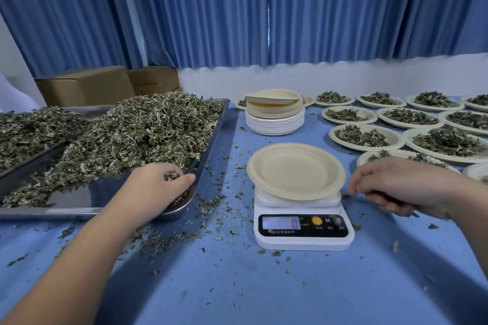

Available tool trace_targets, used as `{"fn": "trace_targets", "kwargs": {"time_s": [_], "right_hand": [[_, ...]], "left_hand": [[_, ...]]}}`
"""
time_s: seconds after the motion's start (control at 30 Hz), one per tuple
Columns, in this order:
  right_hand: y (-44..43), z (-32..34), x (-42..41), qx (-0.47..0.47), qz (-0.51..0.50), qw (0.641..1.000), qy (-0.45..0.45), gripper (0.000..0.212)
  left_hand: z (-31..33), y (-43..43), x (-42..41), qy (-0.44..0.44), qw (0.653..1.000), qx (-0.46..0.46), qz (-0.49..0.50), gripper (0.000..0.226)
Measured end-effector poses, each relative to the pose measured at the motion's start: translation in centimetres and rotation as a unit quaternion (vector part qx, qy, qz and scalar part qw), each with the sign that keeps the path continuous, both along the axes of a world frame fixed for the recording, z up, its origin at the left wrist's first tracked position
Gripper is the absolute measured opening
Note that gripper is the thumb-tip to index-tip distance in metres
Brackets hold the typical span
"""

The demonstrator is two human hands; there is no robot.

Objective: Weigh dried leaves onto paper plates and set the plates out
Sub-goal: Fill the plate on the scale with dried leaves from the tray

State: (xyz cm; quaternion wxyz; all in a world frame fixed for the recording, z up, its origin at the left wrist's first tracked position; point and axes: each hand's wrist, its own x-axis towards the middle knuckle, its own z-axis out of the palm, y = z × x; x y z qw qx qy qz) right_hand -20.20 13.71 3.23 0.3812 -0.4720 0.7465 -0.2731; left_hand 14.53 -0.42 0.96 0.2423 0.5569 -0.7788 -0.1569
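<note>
My left hand clutches dried leaves at the steel tray's near corner, close to the empty paper plate zeroed on the kitchen scale. My right hand waits beside it, loosely curled, seemingly empty.

The left hand's fingertips are buried in dried leaves at the tray's near right corner. The right hand's curled fingers hide any hold. Filled plates at the table's right edge are cut off.
</note>
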Motion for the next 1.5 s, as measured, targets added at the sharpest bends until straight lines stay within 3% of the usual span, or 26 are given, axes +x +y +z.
{"fn": "trace_targets", "kwargs": {"time_s": [0.2, 0.4, 0.67, 0.93, 1.1, 1.17, 1.27, 1.37, 1.5], "right_hand": [[-0.1, -0.2, -0.4, -0.024, -0.023, 0.999, -0.009, 0.020], [-0.5, -0.4, -1.1, -0.058, -0.048, 0.997, -0.013, 0.021], [-0.9, -0.7, -1.0, -0.095, -0.066, 0.993, -0.015, 0.023], [-0.7, -0.4, -1.0, -0.136, -0.090, 0.985, -0.050, 0.020], [-0.8, -0.5, -1.1, -0.138, -0.078, 0.986, -0.043, 0.018], [-0.7, -0.4, -1.3, -0.139, -0.081, 0.986, -0.049, 0.018], [-0.5, -0.4, -1.5, -0.139, -0.088, 0.985, -0.061, 0.017], [-0.5, -0.4, -1.4, -0.141, -0.090, 0.984, -0.058, 0.017], [-0.9, -0.4, -1.3, -0.147, -0.093, 0.984, -0.047, 0.016]], "left_hand": [[0.3, -0.2, 0.3, -0.015, 0.999, -0.029, -0.003, 0.024], [2.4, 0.1, -1.8, 0.047, 0.994, -0.095, -0.001, 0.026], [6.2, 2.2, -11.1, 0.089, 0.970, -0.167, -0.156, 0.021], [3.6, 1.6, -17.1, 0.078, 0.959, -0.066, -0.263, 0.024], [2.7, 1.3, -16.7, -0.022, 0.944, -0.077, -0.321, 0.033], [2.9, 1.5, -16.0, -0.017, 0.942, -0.074, -0.326, 0.048], [3.5, 2.0, -14.9, 0.067, 0.943, -0.022, -0.326, 0.065], [4.4, 0.9, -13.4, 0.116, 0.953, -0.031, -0.279, 0.050], [5.2, -3.8, -10.0, 0.050, 0.986, -0.088, -0.130, 0.026]]}}
